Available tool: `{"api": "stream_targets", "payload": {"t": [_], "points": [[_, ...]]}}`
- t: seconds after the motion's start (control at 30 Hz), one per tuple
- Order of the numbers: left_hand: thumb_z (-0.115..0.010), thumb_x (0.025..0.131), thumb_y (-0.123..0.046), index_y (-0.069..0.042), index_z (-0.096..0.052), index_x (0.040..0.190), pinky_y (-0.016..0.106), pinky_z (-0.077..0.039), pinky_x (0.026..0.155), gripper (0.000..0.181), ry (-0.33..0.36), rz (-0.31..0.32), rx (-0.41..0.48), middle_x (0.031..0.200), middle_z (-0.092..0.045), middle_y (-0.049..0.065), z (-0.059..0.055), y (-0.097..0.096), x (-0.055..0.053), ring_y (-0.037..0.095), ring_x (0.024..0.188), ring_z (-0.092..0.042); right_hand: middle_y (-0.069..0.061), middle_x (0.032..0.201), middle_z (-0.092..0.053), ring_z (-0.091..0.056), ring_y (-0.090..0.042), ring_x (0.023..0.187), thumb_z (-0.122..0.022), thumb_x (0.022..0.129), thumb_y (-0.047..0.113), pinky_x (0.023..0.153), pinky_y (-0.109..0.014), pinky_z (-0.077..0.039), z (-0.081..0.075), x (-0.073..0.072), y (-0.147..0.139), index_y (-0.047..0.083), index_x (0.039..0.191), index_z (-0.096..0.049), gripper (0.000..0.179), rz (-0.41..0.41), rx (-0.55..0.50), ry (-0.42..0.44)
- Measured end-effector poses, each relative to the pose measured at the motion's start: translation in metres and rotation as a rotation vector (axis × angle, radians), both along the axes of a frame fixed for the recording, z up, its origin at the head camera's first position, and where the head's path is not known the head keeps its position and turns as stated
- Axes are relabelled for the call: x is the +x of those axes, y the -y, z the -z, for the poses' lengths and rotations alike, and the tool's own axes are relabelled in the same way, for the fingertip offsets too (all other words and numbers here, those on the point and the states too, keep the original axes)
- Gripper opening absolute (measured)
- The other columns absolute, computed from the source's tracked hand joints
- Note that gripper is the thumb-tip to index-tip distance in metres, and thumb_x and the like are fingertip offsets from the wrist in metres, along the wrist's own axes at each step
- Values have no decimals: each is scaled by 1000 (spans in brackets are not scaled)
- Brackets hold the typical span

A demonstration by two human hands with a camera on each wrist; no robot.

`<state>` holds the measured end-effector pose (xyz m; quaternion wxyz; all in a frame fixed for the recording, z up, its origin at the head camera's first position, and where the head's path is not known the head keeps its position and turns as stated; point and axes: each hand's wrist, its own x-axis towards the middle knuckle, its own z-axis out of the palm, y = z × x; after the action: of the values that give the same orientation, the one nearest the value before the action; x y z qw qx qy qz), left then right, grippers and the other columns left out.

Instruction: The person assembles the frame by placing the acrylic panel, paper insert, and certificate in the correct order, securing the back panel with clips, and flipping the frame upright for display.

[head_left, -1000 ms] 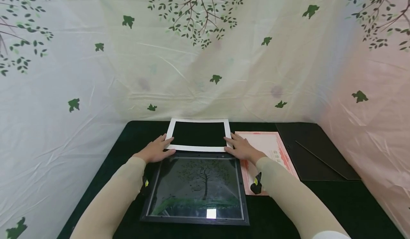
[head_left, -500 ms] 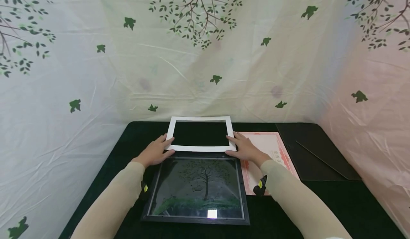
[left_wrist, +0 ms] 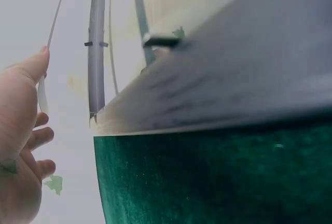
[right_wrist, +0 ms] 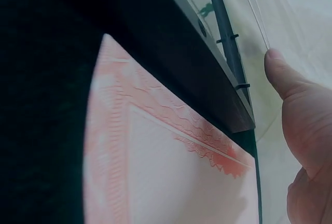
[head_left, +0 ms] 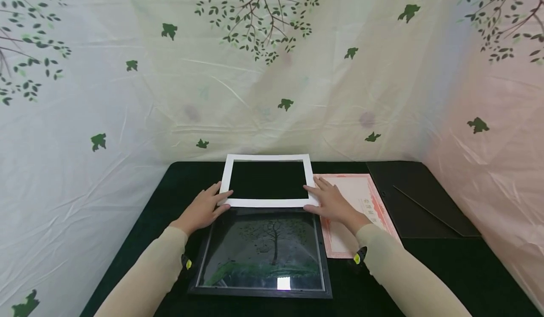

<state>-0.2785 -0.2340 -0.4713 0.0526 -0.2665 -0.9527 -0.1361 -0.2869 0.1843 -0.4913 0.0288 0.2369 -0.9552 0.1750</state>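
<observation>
A white rectangular picture mat [head_left: 265, 203], its opening showing dark cloth, is held by both hands just beyond the far edge of the black picture frame [head_left: 259, 292]. My left hand [head_left: 199, 210] grips its left side near the lower corner, the thumb at the near edge and fingers along the side. My right hand [head_left: 335, 203] grips the right side likewise. In the left wrist view the left hand [left_wrist: 18, 125] has the mat's thin edge between thumb and fingers. The right thumb [right_wrist: 277, 71] meets the thin edge in the right wrist view. The frame's glass reflects a tree.
A pink-bordered certificate sheet [head_left: 337, 241] lies right of the frame, partly under the right arm. Beyond it is a black backing board [head_left: 408, 218] with a slim strut. Dark green cloth [head_left: 140, 241] covers the table, and a leaf-printed curtain [head_left: 238, 99] closes off the back.
The mat has come slightly toward me and to the right, its near edge now overlapping the frame's far edge. Both hands moved nearer, the right one also shifting right.
</observation>
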Motion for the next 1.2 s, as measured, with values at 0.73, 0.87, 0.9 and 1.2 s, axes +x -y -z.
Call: {"api": "stream_targets", "payload": {"t": [0.73, 0.87, 0.9, 1.2], "points": [[-60, 94, -40, -20, -65, 127, 59, -26, 109, 39, -94, 3, 28, 148, -38, 21, -9, -4, 56, 36, 136, -37, -11, 158, -20, -27, -36, 141, -72, 83, 48, 102, -60, -36, -4, 64, -4, 27, 148, -39, 77, 74, -166, 117], [-62, 93, -39, -22, -66, 126, 60, -27, 108, 37, -82, -4, 20, 147, -40, 21, -4, -1, 67, 35, 135, -38, -13, 157, -22, -29, -37, 140, -72, 82, 48, 102, -58, -37, 0, 73, -4, 27, 146, -43, 73, 35, -150, 110], [-62, 93, -39, -22, -66, 126, 60, -27, 108, 37, -78, -7, 17, 146, -40, 21, -2, 0, 70, 36, 135, -38, -13, 157, -23, -29, -36, 140, -72, 82, 49, 102, -57, -37, 1, 75, -4, 27, 145, -45, 71, 21, -141, 105], [-63, 92, -40, -25, -67, 124, 59, -34, 103, 35, -30, -21, -10, 144, -43, 21, 3, 6, 84, 38, 130, -44, -17, 154, -30, -39, -37, 133, -70, 83, 51, 100, -55, -40, 8, 87, -3, 24, 130, -62, 55, -94, -116, 47]]}}
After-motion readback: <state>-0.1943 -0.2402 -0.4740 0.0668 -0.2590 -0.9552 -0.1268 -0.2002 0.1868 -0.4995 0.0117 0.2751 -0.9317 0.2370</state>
